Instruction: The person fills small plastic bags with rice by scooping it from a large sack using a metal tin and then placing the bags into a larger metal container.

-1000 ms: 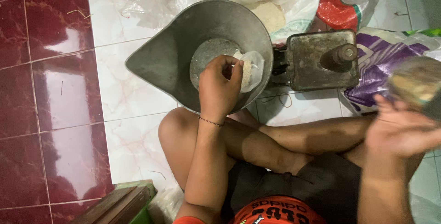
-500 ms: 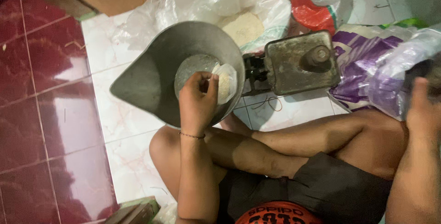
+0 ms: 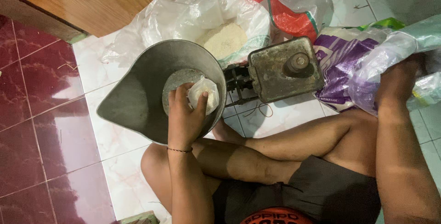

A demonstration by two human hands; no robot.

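Head view: left hand [image 3: 185, 116] on small bag [image 3: 202, 96]

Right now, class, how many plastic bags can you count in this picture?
4: a small filled bag in the left hand, an open clear bag of grain, a red sack, and a purple bag under the right hand. Others may be hidden.

I see a dull grey metal scoop pan [image 3: 138, 104], small clear bag of white grain [image 3: 204, 96] in it, rusty brown-grey scale [image 3: 275, 75], clear sack of off-white grain [image 3: 220, 36], purple-and-white printed bag [image 3: 342, 65], red-and-green sack [image 3: 285, 17], marbled maroon and white floor tiles [image 3: 41, 114].
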